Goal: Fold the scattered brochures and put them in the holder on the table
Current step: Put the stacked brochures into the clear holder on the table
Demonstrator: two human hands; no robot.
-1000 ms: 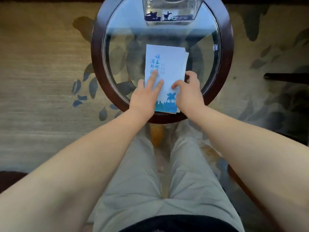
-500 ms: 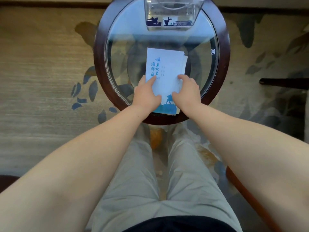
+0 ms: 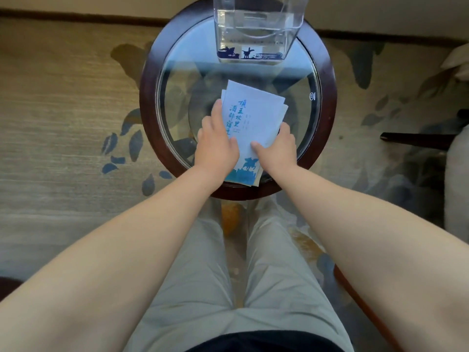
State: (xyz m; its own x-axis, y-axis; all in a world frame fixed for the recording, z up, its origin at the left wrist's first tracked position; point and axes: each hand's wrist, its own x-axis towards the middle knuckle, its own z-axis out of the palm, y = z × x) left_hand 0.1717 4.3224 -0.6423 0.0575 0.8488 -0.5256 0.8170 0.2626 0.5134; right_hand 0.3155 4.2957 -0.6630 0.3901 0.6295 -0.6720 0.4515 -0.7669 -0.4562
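Note:
A folded white brochure (image 3: 256, 115) with blue characters and a blue horse print lies on the round glass-topped table (image 3: 152, 102), tilted a little clockwise, with at least one more sheet under it. My left hand (image 3: 215, 146) grips its left edge, thumb on top. My right hand (image 3: 280, 146) grips its right edge, thumb pressed on the paper. A clear plastic holder (image 3: 256, 29) stands at the table's far side, with a brochure's blue print showing through its bottom.
The table has a dark wooden rim. Patterned beige carpet (image 3: 63, 110) with blue leaves surrounds it. A dark furniture leg (image 3: 416, 141) lies on the right, next to a pale seat. My legs in light trousers are below the table.
Both hands have shifted from pressing on the brochure to gripping its two side edges. The stack has turned slightly clockwise and its far end looks lifted.

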